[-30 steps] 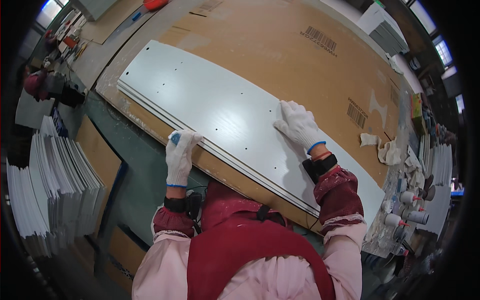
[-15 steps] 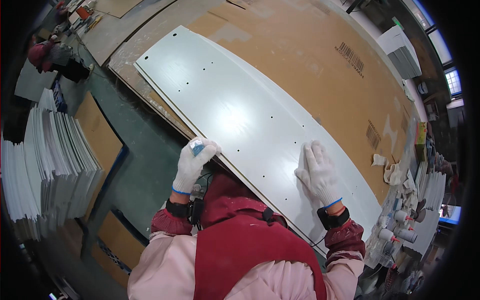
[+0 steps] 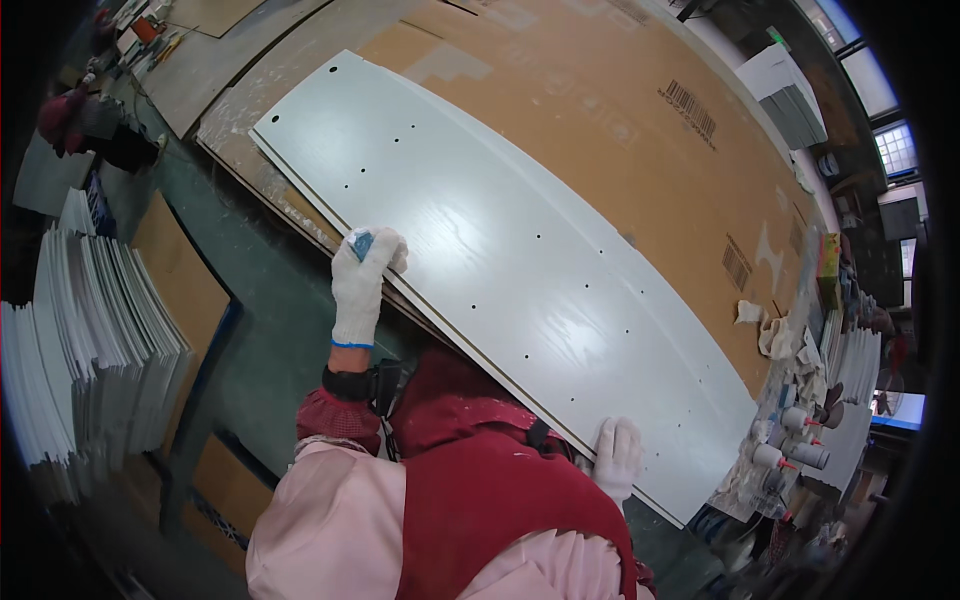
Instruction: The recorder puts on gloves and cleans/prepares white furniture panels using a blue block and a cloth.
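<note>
A long white panel (image 3: 430,200) with several small dark holes lies slantwise before me, its far edge curved. My left hand (image 3: 372,262), in a white knitted glove, is closed at the panel's near edge, left of the middle. A small blue piece (image 3: 361,244) shows between its thumb and fingers; its kind is unclear. At the near edge by the right end, my right hand (image 3: 618,456), gloved alike, has its fingers over the panel's top, close together. Its thumb is hidden.
Brown cardboard (image 3: 600,110) covers the table beneath and beyond the panel. Bottles with red nozzles (image 3: 770,456) and crumpled cloths (image 3: 774,338) lie at the right. Stacked white boards (image 3: 110,330) stand at the left. Another person (image 3: 85,122) is at the far left.
My left hand has slid away from me along the near edge. My right hand has gone from lying flat on the panel's surface to its near edge, closer to me.
</note>
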The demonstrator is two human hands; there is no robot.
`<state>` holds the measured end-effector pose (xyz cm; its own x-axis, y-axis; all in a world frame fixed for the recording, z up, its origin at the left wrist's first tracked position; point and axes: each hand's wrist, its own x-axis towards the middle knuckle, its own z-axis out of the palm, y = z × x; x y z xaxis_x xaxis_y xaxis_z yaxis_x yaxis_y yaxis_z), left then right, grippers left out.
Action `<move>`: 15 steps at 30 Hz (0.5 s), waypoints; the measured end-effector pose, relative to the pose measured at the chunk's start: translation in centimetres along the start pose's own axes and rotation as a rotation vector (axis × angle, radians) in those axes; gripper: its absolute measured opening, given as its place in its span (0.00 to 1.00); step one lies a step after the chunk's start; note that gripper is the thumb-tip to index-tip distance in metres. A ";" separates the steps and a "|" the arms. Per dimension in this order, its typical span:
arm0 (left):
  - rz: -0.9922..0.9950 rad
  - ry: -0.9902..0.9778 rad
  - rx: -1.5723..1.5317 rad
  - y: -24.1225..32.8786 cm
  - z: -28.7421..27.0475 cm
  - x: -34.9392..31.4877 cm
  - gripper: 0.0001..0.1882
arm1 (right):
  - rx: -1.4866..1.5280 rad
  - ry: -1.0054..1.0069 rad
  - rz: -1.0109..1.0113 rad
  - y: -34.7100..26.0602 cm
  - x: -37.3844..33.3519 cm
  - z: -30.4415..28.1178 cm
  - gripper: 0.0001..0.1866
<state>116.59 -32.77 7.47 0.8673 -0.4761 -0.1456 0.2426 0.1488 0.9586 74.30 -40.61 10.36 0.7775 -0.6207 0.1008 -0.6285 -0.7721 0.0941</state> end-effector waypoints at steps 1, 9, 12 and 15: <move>-0.016 0.011 -0.008 0.0 0.1 -0.2 0.08 | 0.111 -0.098 0.077 -0.5 0.8 -1.0 0.34; 0.040 0.096 0.044 -0.5 0.1 -0.2 0.08 | -0.008 0.061 -0.032 0.5 1.7 0.9 0.25; 0.001 0.185 0.019 -0.4 0.6 -1.5 0.08 | 0.003 0.080 0.001 0.6 1.2 1.7 0.24; -0.043 0.236 0.115 -0.6 0.0 -3.0 0.08 | -0.017 0.030 0.046 0.8 0.4 2.0 0.25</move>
<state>113.86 -31.47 7.30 0.9378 -0.2629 -0.2266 0.2421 0.0275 0.9699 74.12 -41.76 8.53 0.7467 -0.6513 0.1351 -0.6644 -0.7399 0.1054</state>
